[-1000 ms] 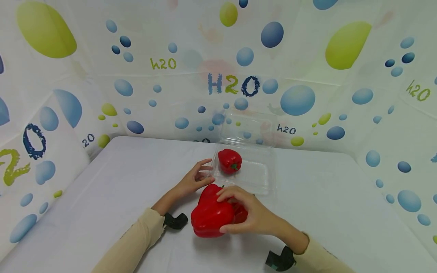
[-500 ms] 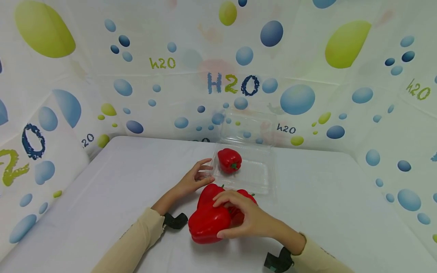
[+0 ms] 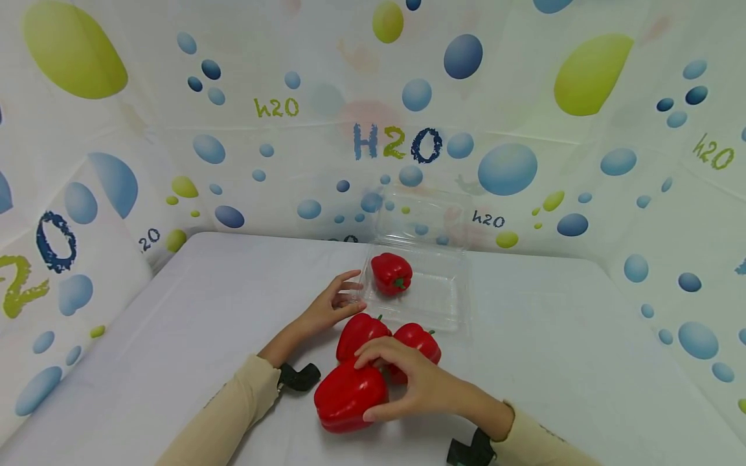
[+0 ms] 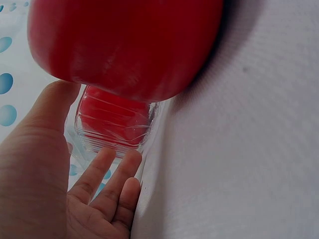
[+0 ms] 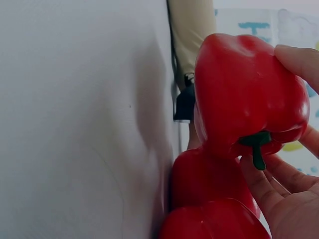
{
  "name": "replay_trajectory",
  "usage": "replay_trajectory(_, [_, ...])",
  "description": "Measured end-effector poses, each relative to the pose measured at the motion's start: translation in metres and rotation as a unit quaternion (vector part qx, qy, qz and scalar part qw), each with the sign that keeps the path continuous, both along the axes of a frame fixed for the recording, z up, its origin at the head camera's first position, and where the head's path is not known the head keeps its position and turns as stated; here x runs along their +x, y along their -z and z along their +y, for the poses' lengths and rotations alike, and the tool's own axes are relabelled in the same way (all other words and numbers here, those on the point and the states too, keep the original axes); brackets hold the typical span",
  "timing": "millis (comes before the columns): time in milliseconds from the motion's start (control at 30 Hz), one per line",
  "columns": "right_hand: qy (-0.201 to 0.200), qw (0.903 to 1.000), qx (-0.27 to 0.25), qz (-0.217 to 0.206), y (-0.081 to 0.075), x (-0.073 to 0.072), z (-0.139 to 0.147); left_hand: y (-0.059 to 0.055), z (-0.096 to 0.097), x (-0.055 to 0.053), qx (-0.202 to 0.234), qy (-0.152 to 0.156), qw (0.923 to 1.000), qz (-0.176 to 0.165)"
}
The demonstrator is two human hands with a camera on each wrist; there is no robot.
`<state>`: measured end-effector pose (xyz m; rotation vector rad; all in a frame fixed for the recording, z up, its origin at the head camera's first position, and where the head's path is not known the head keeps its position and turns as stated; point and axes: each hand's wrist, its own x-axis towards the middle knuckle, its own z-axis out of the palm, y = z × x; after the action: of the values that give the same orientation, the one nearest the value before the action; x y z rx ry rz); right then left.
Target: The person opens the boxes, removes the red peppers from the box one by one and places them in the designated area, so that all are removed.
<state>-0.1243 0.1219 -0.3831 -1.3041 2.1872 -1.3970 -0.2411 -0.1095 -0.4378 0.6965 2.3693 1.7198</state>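
Note:
My right hand (image 3: 422, 382) grips a large red bell pepper (image 3: 348, 396), thumb on its near side and fingers over its far side. In the right wrist view, this pepper's green stem (image 5: 256, 144) faces the palm. Just beyond it sit two more red bell peppers, one on the left (image 3: 358, 333) and one on the right (image 3: 421, 341), partly behind the hand. My left hand (image 3: 323, 310), fingers loosely spread, is at the left wall of a clear plastic clamshell box (image 3: 440, 299). A smaller-looking red bell pepper (image 3: 392, 273) lies in the box's left side.
The box's clear lid (image 3: 422, 217) stands raised against the back cloth with printed bubbles (image 3: 507, 169). A white cloth (image 3: 542, 362) covers the table. Dark straps (image 3: 300, 377) hang at both wrists.
My right hand has drawn its bell pepper nearer and slightly left, uncovering more of the right-hand pepper behind it. The left hand has stayed at the box.

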Motion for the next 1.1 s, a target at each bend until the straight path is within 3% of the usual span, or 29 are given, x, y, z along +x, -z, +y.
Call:
replay_trajectory(600, [-0.024,0.9993,0.028,-0.005,0.009,0.004,-0.006,0.000,0.000,-0.001,0.002,0.002,1.0000,0.004])
replay_trajectory(1100, [-0.038,0.9980,0.047,0.019,0.013,0.005,-0.006,-0.002,0.001,0.000,0.003,0.003,1.0000,0.005])
